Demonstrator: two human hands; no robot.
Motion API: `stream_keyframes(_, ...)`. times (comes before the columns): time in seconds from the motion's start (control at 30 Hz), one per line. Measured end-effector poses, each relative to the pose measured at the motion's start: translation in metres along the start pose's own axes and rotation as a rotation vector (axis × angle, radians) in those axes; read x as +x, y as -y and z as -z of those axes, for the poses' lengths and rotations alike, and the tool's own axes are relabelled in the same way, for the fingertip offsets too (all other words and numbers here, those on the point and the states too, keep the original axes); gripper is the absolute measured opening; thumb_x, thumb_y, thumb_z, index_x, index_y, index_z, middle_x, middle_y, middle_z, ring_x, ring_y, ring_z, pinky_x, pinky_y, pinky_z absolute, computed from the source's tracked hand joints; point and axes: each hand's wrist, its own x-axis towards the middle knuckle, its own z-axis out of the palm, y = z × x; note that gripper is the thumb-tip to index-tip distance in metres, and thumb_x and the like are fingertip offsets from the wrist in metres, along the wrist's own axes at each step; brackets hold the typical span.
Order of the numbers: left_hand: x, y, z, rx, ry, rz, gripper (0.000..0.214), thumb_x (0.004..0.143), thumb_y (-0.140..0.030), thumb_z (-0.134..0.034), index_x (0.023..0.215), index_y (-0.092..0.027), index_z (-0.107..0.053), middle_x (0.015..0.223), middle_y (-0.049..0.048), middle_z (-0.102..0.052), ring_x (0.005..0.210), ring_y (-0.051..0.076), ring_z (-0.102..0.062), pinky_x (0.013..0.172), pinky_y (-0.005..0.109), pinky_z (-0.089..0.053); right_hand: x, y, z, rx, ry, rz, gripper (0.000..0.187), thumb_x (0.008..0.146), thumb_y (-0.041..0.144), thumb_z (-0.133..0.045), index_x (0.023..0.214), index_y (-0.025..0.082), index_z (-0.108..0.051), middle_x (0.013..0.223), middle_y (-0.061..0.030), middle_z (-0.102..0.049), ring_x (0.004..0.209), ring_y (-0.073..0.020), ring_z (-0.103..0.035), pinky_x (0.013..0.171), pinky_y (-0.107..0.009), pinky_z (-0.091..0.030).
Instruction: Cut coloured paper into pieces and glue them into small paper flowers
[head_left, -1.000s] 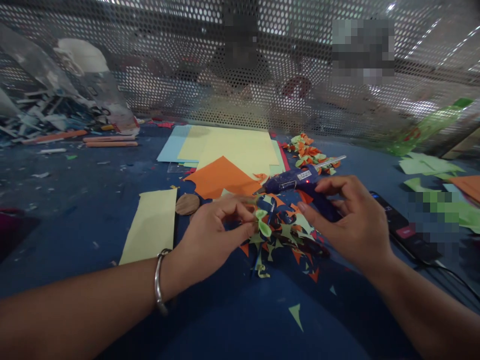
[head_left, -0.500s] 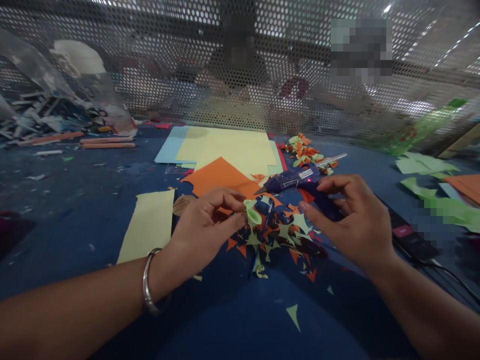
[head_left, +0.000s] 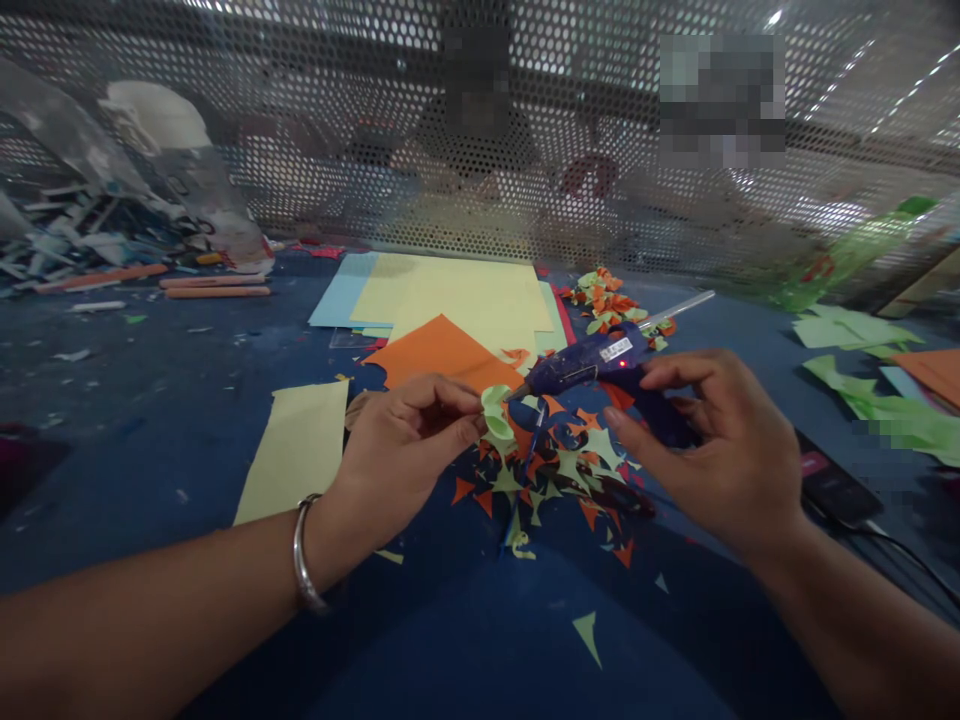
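Note:
Between the thumb and fingertips of my left hand (head_left: 420, 450) is a small curled piece of light green paper (head_left: 496, 412). My right hand (head_left: 720, 450) grips the handle of a dark blue hot glue gun (head_left: 581, 365), with a clear glue stick (head_left: 679, 308) poking out of its back and a small red light lit. The gun's nozzle points left and meets or nearly meets the green paper's right side. Under both hands lie orange and green paper scraps (head_left: 574, 465), with an orange sheet (head_left: 442, 355) just behind my left fingers.
Pale yellow sheets (head_left: 465, 285) lie at the back, beside a pile of small orange and green paper pieces (head_left: 600, 300). A phone (head_left: 836, 480) with a cable is at right. A bottle (head_left: 217, 190) stands back left, before a perforated metal screen (head_left: 337, 130) with people behind.
The green paper in my left hand has turned and risen slightly. My right hand and the glue gun have shifted a little right, while the nozzle now lies at the paper's edge.

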Motion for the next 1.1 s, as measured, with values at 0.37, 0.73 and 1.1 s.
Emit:
stream_keyframes(0.37,-0.0009,-0.002,0.0022,0.205,-0.037,-0.104,0.01,0.073,-0.016,-0.078,0.072,-0.019,-0.069,0.087,0.0037,-0.067,0.083,0.017,-0.066,0.075,0.027,-0.054,-0.0006,0.0033,0.0013,-0.002,0.014,0.041,0.024,0.084,0.029,-0.074,0.095,0.028,-0.053,0.098,-0.0045,-0.063,0.096,-0.0269,-0.065,0.074,-0.042,-0.055)
stream_keyframes(0.73,-0.0009,0.0005,0.005,0.291,-0.026,-0.135,0.008,0.077,-0.021,-0.077,0.074,-0.02,-0.069,0.087,0.0037,-0.067,0.082,0.017,-0.065,0.074,0.03,-0.052,-0.0009,0.0046,0.0039,-0.005,0.008,0.054,0.022,0.085,0.027,-0.074,0.092,0.026,-0.053,0.097,-0.0051,-0.064,0.094,-0.0256,-0.065,0.071,-0.04,-0.055)
stream_keyframes(1.1,0.0,0.0044,0.0063,0.32,-0.011,-0.129,0.006,0.077,-0.023,-0.074,0.076,-0.019,-0.069,0.086,0.0033,-0.066,0.08,0.016,-0.065,0.072,0.029,-0.053,-0.0003,0.0034,0.0032,-0.007,0.0,0.088,0.022,0.084,0.024,-0.075,0.091,0.025,-0.054,0.095,-0.0043,-0.065,0.093,-0.0246,-0.066,0.073,-0.039,-0.055)
